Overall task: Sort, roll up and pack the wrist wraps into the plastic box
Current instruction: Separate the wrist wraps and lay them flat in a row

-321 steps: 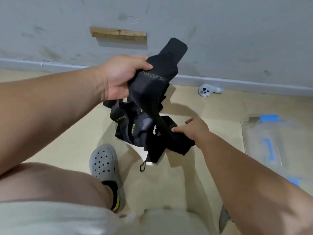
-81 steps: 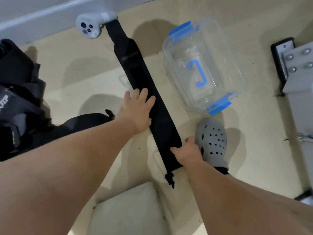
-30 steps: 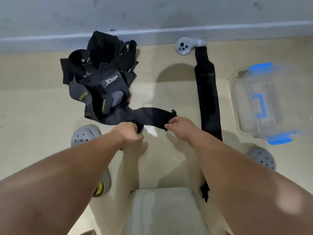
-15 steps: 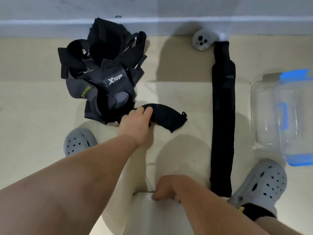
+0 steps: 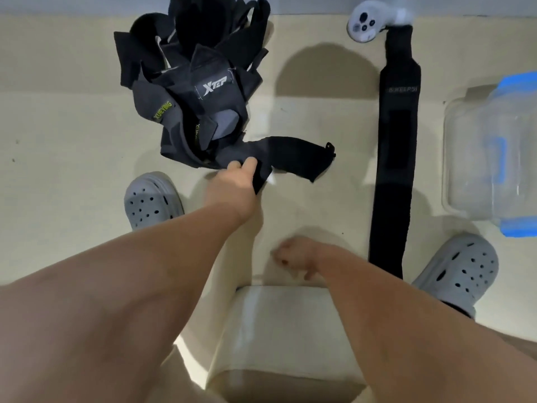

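A tangled pile of black and grey wrist wraps (image 5: pixel 197 91) lies on the beige floor at the upper left. One black wrap (image 5: pixel 293 157) trails out of the pile to the right; my left hand (image 5: pixel 236 181) grips it near its middle. Another black wrap (image 5: pixel 396 158) lies stretched out flat and straight at the right. The clear plastic box (image 5: pixel 491 158) with blue clips stands at the right edge. My right hand (image 5: pixel 293 257) hovers low in the centre, fingers curled, holding nothing.
A white handheld controller (image 5: pixel 369 23) lies at the far end of the flat wrap, by the wall. My grey clogs sit at left (image 5: pixel 152 200) and right (image 5: pixel 462 270). A pale stool (image 5: pixel 284 324) is between my legs.
My left hand, which rested fingers-first on the trailing wrap, has closed round it and pulled it slightly toward me. My right hand has lifted off the stool's edge.
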